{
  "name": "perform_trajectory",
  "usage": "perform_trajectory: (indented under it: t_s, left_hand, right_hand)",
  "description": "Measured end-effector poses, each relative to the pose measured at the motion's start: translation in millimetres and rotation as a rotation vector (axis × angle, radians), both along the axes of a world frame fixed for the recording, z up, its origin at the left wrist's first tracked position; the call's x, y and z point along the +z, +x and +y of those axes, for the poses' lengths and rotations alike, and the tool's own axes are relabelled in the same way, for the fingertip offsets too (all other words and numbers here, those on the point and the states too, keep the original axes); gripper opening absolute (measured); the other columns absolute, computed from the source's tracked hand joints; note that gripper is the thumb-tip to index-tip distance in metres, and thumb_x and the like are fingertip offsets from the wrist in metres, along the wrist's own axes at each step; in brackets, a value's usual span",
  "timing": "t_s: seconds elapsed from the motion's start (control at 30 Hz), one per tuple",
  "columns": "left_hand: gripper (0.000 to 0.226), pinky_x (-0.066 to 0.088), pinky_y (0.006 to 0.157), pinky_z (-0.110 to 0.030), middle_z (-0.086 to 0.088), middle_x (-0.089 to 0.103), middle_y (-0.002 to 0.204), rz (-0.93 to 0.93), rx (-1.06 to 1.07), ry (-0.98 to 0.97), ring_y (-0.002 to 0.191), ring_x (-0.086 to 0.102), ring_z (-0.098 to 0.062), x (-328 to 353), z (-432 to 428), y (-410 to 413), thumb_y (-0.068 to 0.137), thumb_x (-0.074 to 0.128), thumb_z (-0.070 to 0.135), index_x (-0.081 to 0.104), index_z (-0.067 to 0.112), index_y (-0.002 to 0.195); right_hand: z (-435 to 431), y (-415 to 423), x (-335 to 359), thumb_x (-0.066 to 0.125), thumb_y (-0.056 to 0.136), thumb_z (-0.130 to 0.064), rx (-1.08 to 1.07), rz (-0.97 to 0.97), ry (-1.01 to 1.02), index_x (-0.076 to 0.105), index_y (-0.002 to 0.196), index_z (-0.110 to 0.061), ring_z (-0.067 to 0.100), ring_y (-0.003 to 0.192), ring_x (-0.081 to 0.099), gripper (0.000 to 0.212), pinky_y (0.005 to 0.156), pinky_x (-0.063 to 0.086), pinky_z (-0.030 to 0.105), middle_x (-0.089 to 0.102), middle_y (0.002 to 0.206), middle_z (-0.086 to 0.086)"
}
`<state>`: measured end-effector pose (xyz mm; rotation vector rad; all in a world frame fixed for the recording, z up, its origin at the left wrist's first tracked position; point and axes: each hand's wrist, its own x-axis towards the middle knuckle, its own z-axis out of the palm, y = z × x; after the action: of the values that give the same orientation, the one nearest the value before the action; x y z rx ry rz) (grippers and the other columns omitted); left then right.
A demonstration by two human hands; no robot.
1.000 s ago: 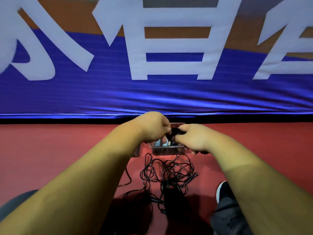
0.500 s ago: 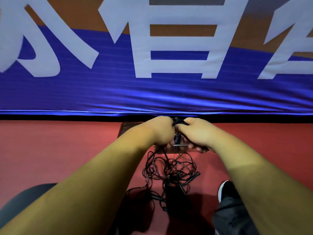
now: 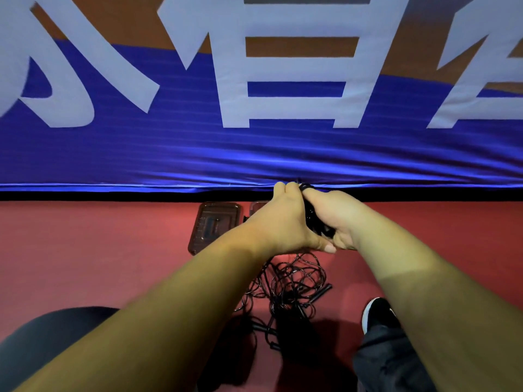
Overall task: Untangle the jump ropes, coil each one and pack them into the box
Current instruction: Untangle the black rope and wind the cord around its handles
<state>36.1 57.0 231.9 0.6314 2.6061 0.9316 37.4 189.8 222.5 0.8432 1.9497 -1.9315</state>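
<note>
Rope bundle (image 3: 313,220), black and gathered into short loops, is held upright between two hands stretched forward over a red floor (image 3: 99,250). The left hand (image 3: 278,222) wraps the bundle from the left, its fingers curled together over the top and its thumb pressed low against the heel of the right hand (image 3: 338,219). The right hand's fingers are curled round the bundle from the other side, and a few loops show above them at the top. How much of the rope lies inside the palms cannot be told. Below the hands, nearer the person, a tangle (image 3: 291,284) of thin black ropes lies on the floor, with one black handle (image 3: 322,291) jutting out at its right edge. Behind the left hand only a corner of the clear box (image 3: 258,205) shows; its contents are hidden. Just left of the box a clear lid (image 3: 216,224) lies flat on the floor. A black shoe (image 3: 377,314) and a dark trouser leg (image 3: 387,360) stand right of the tangle, and a dark knee (image 3: 42,349) lies at lower left. A blue banner (image 3: 141,154) with large white characters hangs across the background.
</note>
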Motion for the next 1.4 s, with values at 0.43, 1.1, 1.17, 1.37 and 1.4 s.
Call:
perform_trajectory:
  t_s: [0.43,1.1,1.17,1.37,1.4]
  left_hand:
    - [0.095,0.050,0.094,-0.025,0.009,0.048,0.115,0.177,0.019,0.107,0.100,0.056,-0.005,-5.2,-3.3,-4.0,0.058,0.093,0.064,0.050,0.029,0.135]
    - [0.106,0.050,0.092,-0.029,0.005,0.047,0.118,0.188,-0.107,0.080,0.105,0.057,-0.014,-2.9,-1.4,-6.8,0.055,0.093,0.068,0.045,0.025,0.139]
    - [0.108,0.051,0.100,-0.035,0.004,0.046,0.121,0.143,-0.129,0.066,0.109,0.057,-0.016,-2.6,-1.7,-7.7,0.058,0.088,0.073,0.042,0.026,0.143]
    - [0.099,0.054,0.096,-0.040,0.005,0.049,0.122,0.203,-0.056,0.020,0.106,0.061,-0.017,-6.7,-0.3,-7.0,0.067,0.079,0.078,0.044,0.027,0.145]
    - [0.100,0.054,0.094,-0.040,0.006,0.050,0.120,0.218,-0.041,0.016,0.105,0.061,-0.017,-7.2,0.0,-8.0,0.065,0.080,0.078,0.046,0.027,0.143]
  right_hand:
    - [8.4,0.4,5.0,0.069,0.096,-0.053,-0.046,0.006,0.034,0.072,0.089,-0.016,0.018,0.057,0.069,0.037,0.053,0.046,0.023,0.073,0.069,-0.003]
    - [11.8,-3.4,19.0,0.054,0.111,-0.034,-0.065,-0.021,-0.131,0.072,0.103,-0.016,0.021,0.063,0.076,0.026,0.055,0.061,0.034,0.077,0.077,0.006]
    - [10.3,-2.5,16.7,0.051,0.113,-0.030,-0.083,-0.031,-0.113,0.071,0.112,-0.012,0.022,0.061,0.076,0.027,0.049,0.059,0.033,0.078,0.076,0.008]
    - [10.0,0.2,13.9,0.061,0.103,-0.056,-0.042,-0.014,0.022,0.072,0.103,-0.016,0.024,0.073,0.074,0.042,0.067,0.056,0.033,0.077,0.078,0.002]
    - [9.4,-1.5,10.8,0.063,0.100,-0.061,-0.052,-0.001,0.048,0.073,0.104,-0.016,0.026,0.076,0.073,0.047,0.070,0.055,0.037,0.076,0.081,0.003]
